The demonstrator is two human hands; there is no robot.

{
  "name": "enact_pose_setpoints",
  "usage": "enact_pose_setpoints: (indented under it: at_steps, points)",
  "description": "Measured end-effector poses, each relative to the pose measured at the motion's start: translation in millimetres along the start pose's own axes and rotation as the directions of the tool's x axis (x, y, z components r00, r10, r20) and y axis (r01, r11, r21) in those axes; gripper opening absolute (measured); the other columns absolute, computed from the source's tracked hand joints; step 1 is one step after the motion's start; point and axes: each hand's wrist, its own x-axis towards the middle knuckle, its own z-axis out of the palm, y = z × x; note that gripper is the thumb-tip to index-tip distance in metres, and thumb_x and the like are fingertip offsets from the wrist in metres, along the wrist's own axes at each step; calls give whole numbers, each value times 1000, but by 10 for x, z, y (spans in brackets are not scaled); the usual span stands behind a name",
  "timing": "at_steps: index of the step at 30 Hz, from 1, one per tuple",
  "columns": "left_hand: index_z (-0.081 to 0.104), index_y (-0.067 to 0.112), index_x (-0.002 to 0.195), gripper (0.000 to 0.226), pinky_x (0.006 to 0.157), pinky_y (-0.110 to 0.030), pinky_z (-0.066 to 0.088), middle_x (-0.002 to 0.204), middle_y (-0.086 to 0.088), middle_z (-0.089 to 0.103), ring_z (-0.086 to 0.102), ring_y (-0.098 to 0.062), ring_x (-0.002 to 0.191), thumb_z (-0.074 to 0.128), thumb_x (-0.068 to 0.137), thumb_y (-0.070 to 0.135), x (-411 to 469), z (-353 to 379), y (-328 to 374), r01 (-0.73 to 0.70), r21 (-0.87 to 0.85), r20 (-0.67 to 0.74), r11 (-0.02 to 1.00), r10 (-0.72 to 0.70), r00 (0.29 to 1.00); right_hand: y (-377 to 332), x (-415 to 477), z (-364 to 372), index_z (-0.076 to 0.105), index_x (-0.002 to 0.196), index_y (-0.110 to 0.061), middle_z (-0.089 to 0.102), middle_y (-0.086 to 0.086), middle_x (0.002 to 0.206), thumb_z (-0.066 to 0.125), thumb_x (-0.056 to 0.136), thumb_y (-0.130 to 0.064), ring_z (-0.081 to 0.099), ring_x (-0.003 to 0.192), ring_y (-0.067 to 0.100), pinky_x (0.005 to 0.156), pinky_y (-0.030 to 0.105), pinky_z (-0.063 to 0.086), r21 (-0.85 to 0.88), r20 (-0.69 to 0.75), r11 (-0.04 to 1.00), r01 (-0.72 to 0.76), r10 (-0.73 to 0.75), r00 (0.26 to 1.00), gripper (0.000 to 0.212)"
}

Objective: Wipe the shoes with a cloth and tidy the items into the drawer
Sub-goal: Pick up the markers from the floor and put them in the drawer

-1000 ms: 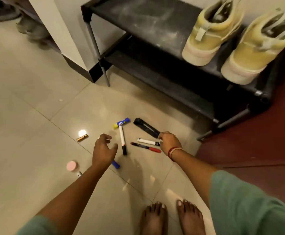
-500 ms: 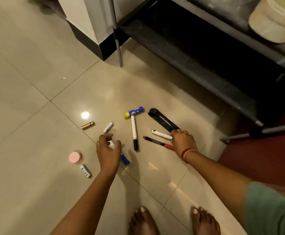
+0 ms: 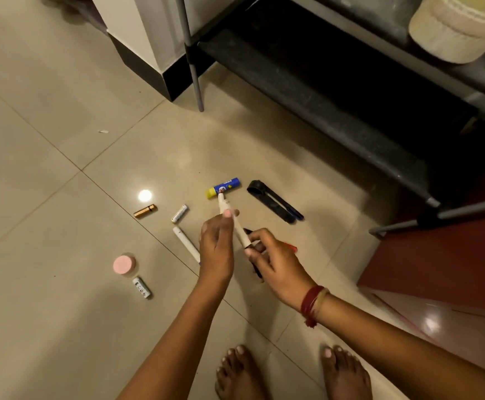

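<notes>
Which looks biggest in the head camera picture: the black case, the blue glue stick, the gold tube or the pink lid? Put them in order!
1. Black case, clearly the longest.
2. Blue glue stick.
3. Pink lid and gold tube: too alike to rank; the lid is round and wider, the tube is thin and about as long.

Dim, warm yellowish indoor light. Overhead source shows as a small blown-out glare spot on the glossy tiled floor [image 3: 62, 284], plus a weaker reflection bottom right on the tiles. Soft hazy sheen across the tile centre. Lower tier of the shoe rack [image 3: 336, 90] nearly black, detail lost. Soft shadows under both forearms. Overall slightly soft, grainy; left hand [image 3: 216, 249] and right hand [image 3: 276, 264] a bit motion-blurred. Wide-angle bending: tile joints and rack legs lean toward the edges.
</notes>
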Motion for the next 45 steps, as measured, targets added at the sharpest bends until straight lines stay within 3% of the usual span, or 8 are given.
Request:
enact_pose_setpoints:
  at_steps: [7,14,17,20,24,36,40,45]
  points:
    - [57,22,92,16,83,-31,48,90,3,64,61,-9,81,44,101,26,66,-133,-19,191,-231,-146,954,-228,963,359,226,-87,55,108,-18,60,0,103,49,94,-35,57,90,15,72,28,49,-334,-131,943,-4,-42,990,22]
    - [52,18,105,10,61,-25,39,78,0,46,41,-10,63,44,101,22,93,-252,-175,274,-275,-189,922,-331,925,983,537,-231,47,112,-15,50,8,117,43,95,-23,52,102,26,84,38,43,-841,-71,530,-113,98,993,19]
    - [51,24,97,8,67,-27,42,85,-1,46,44,-12,70,51,97,33,125,-269,-202,314,-302,-158,900,-372,915,971,561,-220,48,106,-13,52,8,109,43,96,-20,54,96,27,79,37,43,-762,-116,629,-153,100,988,13]
    - [49,20,123,42,92,-38,46,112,-9,51,56,-26,109,55,92,47,156,-275,-190,379,-332,-119,864,-437,891,644,523,-97,51,105,-13,53,3,102,53,93,-21,57,89,21,76,32,49,-287,-179,929,-234,188,966,15]
    - [41,20,123,51,93,-39,43,114,2,52,50,-23,114,55,88,55,159,-245,-166,346,-270,-89,899,-381,920,103,308,282,58,95,-18,59,-4,86,66,85,-17,57,72,6,65,19,50,145,-42,977,-154,161,986,13]
    - [47,21,96,12,58,-25,42,82,-1,47,46,-11,65,43,97,10,325,-454,-259,324,-438,-146,839,-422,894,110,561,396,58,91,-18,60,-6,80,59,89,-34,56,74,8,60,13,42,-119,-15,983,-140,139,990,16]
    - [51,23,97,9,63,-28,43,82,-4,48,46,-13,69,47,97,15,345,-566,-310,328,-336,-168,883,-399,902,254,1031,352,50,102,-13,57,0,87,60,86,-45,57,78,18,62,27,45,-474,-21,852,-221,240,971,37]
    - [52,20,97,4,53,-23,38,78,-1,45,40,-10,60,52,98,24,357,-671,-317,298,-338,-180,893,-372,911,357,1201,587,48,106,-10,63,8,102,66,84,-30,62,90,26,68,31,50,-475,-84,834,-280,273,958,34]
